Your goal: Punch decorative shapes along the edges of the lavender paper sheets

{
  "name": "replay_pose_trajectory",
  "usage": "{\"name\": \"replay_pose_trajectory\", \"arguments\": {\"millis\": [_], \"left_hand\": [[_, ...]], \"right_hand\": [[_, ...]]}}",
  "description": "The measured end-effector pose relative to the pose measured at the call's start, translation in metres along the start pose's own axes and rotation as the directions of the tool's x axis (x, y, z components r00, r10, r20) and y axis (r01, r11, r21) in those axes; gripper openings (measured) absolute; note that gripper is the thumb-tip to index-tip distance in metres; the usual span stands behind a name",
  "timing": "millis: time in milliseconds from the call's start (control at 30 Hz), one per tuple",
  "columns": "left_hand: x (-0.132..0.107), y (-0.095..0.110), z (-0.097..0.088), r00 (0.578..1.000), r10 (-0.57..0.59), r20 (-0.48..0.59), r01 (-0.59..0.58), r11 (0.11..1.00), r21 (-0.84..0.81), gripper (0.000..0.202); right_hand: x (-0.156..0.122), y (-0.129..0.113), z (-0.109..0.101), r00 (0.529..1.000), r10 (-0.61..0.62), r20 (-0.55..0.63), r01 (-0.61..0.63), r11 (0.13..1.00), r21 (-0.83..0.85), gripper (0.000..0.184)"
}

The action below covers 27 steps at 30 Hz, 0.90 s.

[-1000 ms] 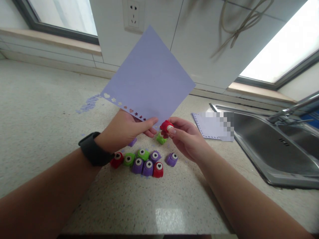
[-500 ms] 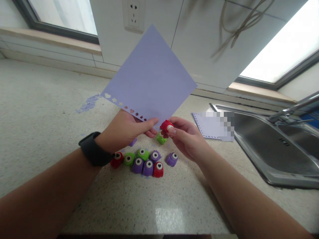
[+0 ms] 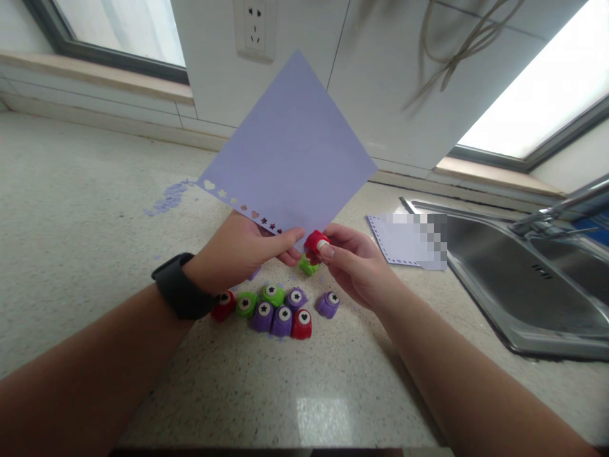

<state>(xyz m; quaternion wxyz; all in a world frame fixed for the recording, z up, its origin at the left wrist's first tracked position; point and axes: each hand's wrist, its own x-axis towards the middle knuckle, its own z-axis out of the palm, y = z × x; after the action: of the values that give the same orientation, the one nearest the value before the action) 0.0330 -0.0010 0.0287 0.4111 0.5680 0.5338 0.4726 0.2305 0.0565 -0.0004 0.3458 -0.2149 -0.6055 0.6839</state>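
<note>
My left hand (image 3: 242,251) pinches the lower corner of a lilac paper sheet (image 3: 292,149) held up on its point; a row of heart and star holes runs along its lower left edge. My right hand (image 3: 354,263) is closed on a small red craft punch (image 3: 316,241) pressed at the sheet's bottom corner, thumb on its top. A black watch (image 3: 178,293) is on my left wrist. Beneath the hands, several small punches in red, green and purple (image 3: 280,311) stand clustered on the speckled countertop (image 3: 95,209), with one green punch (image 3: 307,265) just under the red one.
A second lilac sheet with punched edges (image 3: 399,244) lies by the steel sink (image 3: 533,285) at the right. Lilac paper scraps (image 3: 169,198) are scattered at the back left. A wall socket (image 3: 254,28) and hanging cords (image 3: 457,44) are behind.
The sheet has shifted slightly right and down in my left hand; the red punch stays at its bottom corner.
</note>
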Motion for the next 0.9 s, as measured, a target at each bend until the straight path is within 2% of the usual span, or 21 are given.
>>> {"name": "replay_pose_trajectory", "arguments": {"millis": [900], "left_hand": [[0.0026,-0.0027,0.0013,1.000,0.002,0.026,-0.002,1.000,-0.020,0.009]], "right_hand": [[0.0014,0.0021,0.0003,0.999,-0.024,0.027,0.023,0.999,0.027,0.018]]}}
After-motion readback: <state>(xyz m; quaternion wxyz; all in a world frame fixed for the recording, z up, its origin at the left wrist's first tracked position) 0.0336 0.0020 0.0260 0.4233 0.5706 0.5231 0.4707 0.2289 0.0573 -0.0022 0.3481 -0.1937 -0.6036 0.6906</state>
